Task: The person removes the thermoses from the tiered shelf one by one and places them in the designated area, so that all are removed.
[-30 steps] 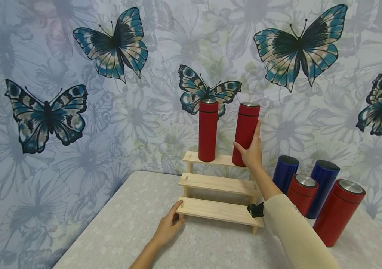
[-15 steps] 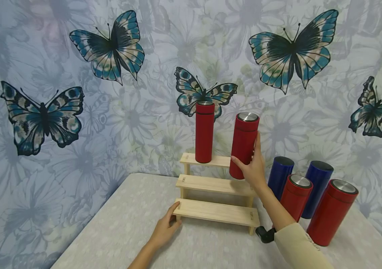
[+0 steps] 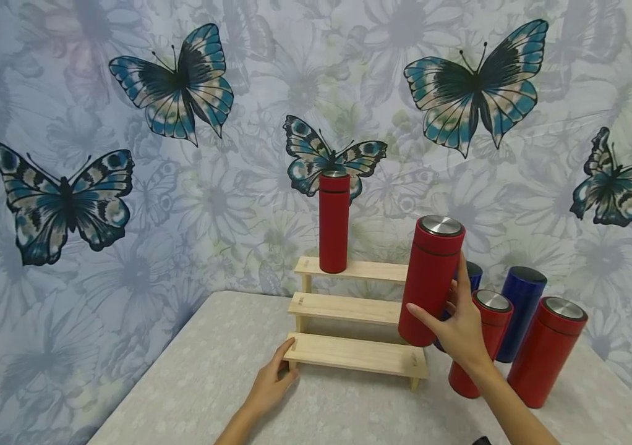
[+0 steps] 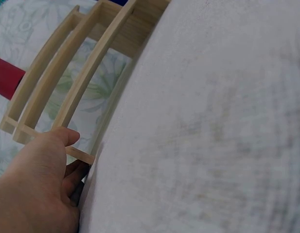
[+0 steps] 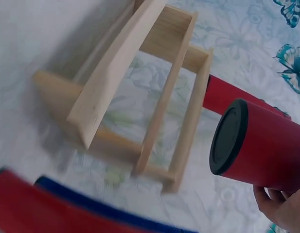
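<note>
Head view is showing the right hand (image 3: 463, 330) gripping a red bottle (image 3: 430, 284), with thumb and fingers curling round its body. The bottle is hanging in the air by the right end of a three-tier wooden stand (image 3: 352, 353), its silver lid (image 3: 441, 225) facing up and its body leaning a little to the right; the right wrist view is showing its dark base (image 5: 229, 137) apart from the shelves. The left hand (image 3: 271, 382) is holding the left end of the lowest shelf. A second red bottle (image 3: 334, 227) is standing upright on the top shelf, towards its left end. Right of the stand, two more red bottles (image 3: 546, 352) and two blue bottles (image 3: 522, 312) are standing on the surface (image 3: 210, 352), the arm and held bottle partly covering some.
</note>
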Tool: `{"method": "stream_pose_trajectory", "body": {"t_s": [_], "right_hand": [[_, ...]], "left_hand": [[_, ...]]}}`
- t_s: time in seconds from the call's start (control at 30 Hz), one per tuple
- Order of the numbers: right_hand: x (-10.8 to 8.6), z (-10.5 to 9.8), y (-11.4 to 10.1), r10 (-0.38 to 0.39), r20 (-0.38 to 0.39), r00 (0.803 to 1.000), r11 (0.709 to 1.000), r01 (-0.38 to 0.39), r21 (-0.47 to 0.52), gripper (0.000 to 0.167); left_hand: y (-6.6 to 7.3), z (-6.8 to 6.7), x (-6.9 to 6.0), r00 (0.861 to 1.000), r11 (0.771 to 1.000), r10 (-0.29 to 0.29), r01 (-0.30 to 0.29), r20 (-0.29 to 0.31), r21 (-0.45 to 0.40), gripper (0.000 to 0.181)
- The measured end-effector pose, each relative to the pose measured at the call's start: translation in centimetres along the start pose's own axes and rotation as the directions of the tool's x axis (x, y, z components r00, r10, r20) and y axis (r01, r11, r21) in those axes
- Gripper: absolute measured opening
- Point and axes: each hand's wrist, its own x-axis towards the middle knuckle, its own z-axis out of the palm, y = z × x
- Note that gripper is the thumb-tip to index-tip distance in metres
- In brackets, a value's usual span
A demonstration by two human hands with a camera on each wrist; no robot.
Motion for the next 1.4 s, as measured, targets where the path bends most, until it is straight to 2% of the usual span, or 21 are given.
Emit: {"method": "stream_pose_trajectory", "body": {"t_s": [0.1, 0.2, 0.3, 0.43, 0.53, 0.6, 0.67, 0.73, 0.83, 0.93, 1.13, 1.33, 1.4], "right_hand": [[-1.5, -2.0, 0.1, 0.032, -0.003, 0.999, 0.999, -0.032, -0.022, 0.118], [-3.2, -4.1, 1.0, 0.053, -0.031, 0.998, 0.995, -0.055, -0.088, 0.123], [-5.0, -6.3, 2.0, 0.099, -0.066, 0.993, 0.983, -0.108, -0.15, 0.125], [-7.2, -9.3, 2.6, 0.207, -0.11, 0.972, 0.957, -0.224, -0.184, 0.125], [-8.5, -11.2, 3.6, 0.307, -0.175, 0.936, 0.918, -0.34, -0.205, 0.123], [-9.3, -12.4, 4.8, 0.368, -0.226, 0.902, 0.882, -0.415, -0.224, 0.122], [-9.9, -13.4, 6.1, 0.432, -0.277, 0.858, 0.841, -0.495, -0.22, 0.119], [-10.5, -14.4, 7.6, 0.478, -0.308, 0.823, 0.806, -0.55, -0.22, 0.119], [-11.5, -15.7, 9.6, 0.522, -0.315, 0.793, 0.772, -0.596, -0.221, 0.12], [-12.4, -16.5, 11.4, 0.552, -0.269, 0.79, 0.759, -0.609, -0.23, 0.119], [-13.7, -17.3, 13.9, 0.548, -0.158, 0.822, 0.787, -0.57, -0.236, 0.118], [-14.4, -17.7, 14.8, 0.598, -0.114, 0.794, 0.767, -0.607, -0.208, 0.114], [-14.5, -17.7, 14.8, 0.593, -0.111, 0.797, 0.769, -0.602, -0.214, 0.112]], "left_hand": [[0.0, -0.1, -0.2, 1.0, 1.0, -0.006, 0.006, -0.007, 0.004, 0.063], [0.0, -0.2, -0.3, 1.0, 1.0, -0.002, 0.002, -0.015, 0.011, 0.062], [0.1, -0.2, -0.3, 1.0, 1.0, -0.002, 0.002, -0.013, 0.008, 0.062], [0.0, -0.2, -0.3, 1.0, 1.0, -0.001, 0.001, -0.002, 0.005, 0.062], [-0.1, -0.1, -0.3, 1.0, 1.0, 0.004, -0.004, 0.004, 0.008, 0.062], [-0.1, -0.1, -0.2, 1.0, 1.0, 0.006, -0.006, 0.005, 0.011, 0.062], [0.0, -0.1, -0.2, 1.0, 1.0, 0.004, -0.004, 0.004, 0.007, 0.062], [0.1, -0.1, -0.2, 1.0, 1.0, 0.004, -0.004, 0.002, 0.007, 0.062], [0.1, -0.1, -0.2, 1.0, 1.0, 0.001, -0.001, 0.004, -0.001, 0.062], [-0.1, 0.0, -0.3, 1.0, 1.0, -0.006, 0.006, 0.004, 0.004, 0.062], [-0.4, 0.1, -0.3, 1.0, 1.0, -0.014, 0.014, 0.002, 0.007, 0.063], [-0.2, 0.2, -0.1, 1.0, 1.0, -0.004, 0.004, 0.003, 0.006, 0.063], [-0.2, 0.2, -0.1, 1.0, 1.0, -0.004, 0.004, 0.003, -0.001, 0.062]]}}
